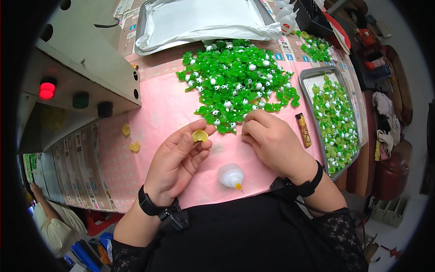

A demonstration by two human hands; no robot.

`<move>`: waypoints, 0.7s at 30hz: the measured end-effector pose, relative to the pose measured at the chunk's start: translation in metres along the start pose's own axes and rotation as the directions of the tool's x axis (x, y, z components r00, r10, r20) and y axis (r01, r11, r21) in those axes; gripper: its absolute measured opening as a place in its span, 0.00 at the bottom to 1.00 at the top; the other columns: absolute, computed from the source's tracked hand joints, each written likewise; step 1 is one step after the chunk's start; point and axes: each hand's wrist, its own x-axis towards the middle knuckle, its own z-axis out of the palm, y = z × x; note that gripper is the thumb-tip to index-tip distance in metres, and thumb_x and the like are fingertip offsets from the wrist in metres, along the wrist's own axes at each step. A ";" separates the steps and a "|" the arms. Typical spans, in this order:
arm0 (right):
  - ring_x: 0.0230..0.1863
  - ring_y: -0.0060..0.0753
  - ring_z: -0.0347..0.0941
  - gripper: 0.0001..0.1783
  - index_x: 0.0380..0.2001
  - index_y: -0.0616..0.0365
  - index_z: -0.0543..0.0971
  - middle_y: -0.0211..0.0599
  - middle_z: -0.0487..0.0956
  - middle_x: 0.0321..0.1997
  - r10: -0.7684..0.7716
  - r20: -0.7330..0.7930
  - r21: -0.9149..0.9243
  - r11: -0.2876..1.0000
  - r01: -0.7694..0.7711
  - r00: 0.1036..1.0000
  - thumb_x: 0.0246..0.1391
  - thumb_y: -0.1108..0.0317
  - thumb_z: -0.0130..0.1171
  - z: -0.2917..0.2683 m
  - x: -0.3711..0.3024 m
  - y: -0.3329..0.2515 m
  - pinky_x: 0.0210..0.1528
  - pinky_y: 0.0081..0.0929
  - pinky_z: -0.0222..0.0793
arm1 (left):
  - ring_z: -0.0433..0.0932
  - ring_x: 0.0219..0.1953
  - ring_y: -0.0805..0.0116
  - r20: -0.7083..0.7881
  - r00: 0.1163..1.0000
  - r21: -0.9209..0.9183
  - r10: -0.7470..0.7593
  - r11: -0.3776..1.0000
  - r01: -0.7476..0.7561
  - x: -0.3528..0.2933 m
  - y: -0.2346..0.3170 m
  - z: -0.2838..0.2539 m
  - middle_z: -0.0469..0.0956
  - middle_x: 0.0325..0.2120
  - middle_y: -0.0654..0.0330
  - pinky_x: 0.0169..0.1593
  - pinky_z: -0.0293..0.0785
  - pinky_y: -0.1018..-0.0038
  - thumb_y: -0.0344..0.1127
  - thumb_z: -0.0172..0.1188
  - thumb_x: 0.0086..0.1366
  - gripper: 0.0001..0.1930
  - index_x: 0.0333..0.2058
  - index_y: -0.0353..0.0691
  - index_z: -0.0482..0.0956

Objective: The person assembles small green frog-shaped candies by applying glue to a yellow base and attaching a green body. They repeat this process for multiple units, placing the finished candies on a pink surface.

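My left hand [177, 158] is turned palm up, and between its thumb and fingers it pinches a small yellow translucent plastic cap [200, 135] with a hollow face. At the near edge of a heap of green plastic pieces [235, 77], mixed with white balls bearing black dots, my right hand [272, 141] has its fingertips drawn together. What those fingers hold, if anything, is hidden. A translucent squeeze bottle [230, 174] with a yellow needle tip lies on the pink sheet [158, 99], between my wrists. Two loose yellow caps [126, 129] lie to the left.
Right of my right hand are a lighter [303, 130] and a metal tray [304, 81] of green pieces. A paper-lined tray [141, 31] stands at the back, white bottles [287, 21] beside it. A machine with a lit red button [47, 90] and another person [56, 222] are left.
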 end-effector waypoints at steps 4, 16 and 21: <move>0.35 0.42 0.74 0.12 0.34 0.62 0.77 0.41 0.73 0.33 -0.005 -0.068 0.068 0.998 0.010 0.998 0.42 0.77 0.62 -0.002 -0.001 -0.004 0.35 0.33 0.72 | 0.78 0.46 0.71 0.028 0.999 -0.007 -0.017 1.000 0.017 -0.001 -0.001 -0.001 0.73 0.53 0.50 0.51 0.77 0.77 0.38 0.49 0.72 0.21 0.58 0.32 0.65; 0.36 0.33 0.79 0.10 0.36 0.61 0.81 0.40 0.81 0.38 0.093 -0.270 0.615 0.782 0.097 0.958 0.47 0.81 0.63 -0.014 0.006 -0.033 0.34 0.25 0.76 | 0.78 0.48 0.71 0.038 0.998 0.112 -0.051 0.993 0.046 0.005 -0.011 0.017 0.76 0.51 0.55 0.52 0.76 0.76 0.33 0.56 0.68 0.21 0.58 0.36 0.69; 0.36 0.39 0.79 0.10 0.33 0.61 0.81 0.41 0.81 0.36 -0.046 -0.331 0.456 0.867 0.203 0.942 0.43 0.79 0.65 -0.008 0.014 -0.037 0.36 0.29 0.76 | 0.77 0.49 0.70 -0.011 1.000 0.144 -0.013 0.990 0.014 0.006 -0.012 0.021 0.77 0.49 0.56 0.53 0.76 0.75 0.31 0.58 0.67 0.21 0.57 0.35 0.70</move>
